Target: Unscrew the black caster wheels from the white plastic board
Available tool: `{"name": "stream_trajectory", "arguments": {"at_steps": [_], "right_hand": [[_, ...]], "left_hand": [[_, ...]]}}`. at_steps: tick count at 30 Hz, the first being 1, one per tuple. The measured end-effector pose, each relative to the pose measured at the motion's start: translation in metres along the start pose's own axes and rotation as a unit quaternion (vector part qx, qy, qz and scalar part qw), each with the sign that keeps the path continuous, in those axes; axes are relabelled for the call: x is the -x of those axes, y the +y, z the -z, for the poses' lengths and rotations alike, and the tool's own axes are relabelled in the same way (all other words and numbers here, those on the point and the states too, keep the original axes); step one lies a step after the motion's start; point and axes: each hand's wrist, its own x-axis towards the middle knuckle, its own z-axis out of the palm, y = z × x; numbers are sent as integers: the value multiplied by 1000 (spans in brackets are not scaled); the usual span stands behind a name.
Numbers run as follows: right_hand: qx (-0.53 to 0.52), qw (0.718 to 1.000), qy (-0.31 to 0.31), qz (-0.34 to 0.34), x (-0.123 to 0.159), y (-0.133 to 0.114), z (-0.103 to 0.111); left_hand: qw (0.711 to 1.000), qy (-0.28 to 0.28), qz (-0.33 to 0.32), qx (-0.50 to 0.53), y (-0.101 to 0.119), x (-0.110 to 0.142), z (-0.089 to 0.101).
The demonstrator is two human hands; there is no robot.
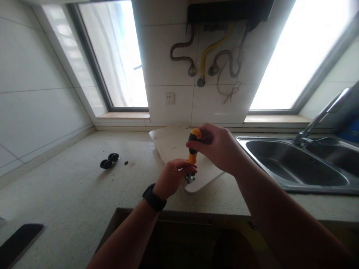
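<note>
Left hand, black watch on wrist: thumb and finger at the screwdriver shaft, can't tell if actually pinching it. Metal bracket just below, at near corner of white board, which lies flat on tabletop. Right hand pinches screwdriver handle, tool near upright. Black wheels left, sink right. Wall behind: socket, yellow hose.
</note>
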Motion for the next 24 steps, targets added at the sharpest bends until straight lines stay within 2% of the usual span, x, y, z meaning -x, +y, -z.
{"name": "stream_trajectory", "arguments": {"at_steps": [4,6,8,12,15,17,20,24], "right_hand": [[-35,992,-118,29,-2,0,10],[-49,986,-154,48,-1,-2,14],[-36,986,-155,59,0,-6,16],[74,989,-91,86,-2,-11,13],[35,993,-82,71,-7,-9,12],[-17,993,-97,59,-10,-7,12],[-52,984,-146,89,-11,-6,14],[-67,971,-185,133,-9,-3,15]], "left_hand": [[1000,10,15,22,-1,1,0],[1000,18,10,18,-1,1,0],[999,33,2,2,0,2,-1],[997,65,0,-44,2,2,-3],[994,91,28,-52,3,2,-6],[993,106,36,-47,1,3,-9],[991,116,26,-59,0,3,-10],[992,81,-8,-97,5,3,-4]]}}
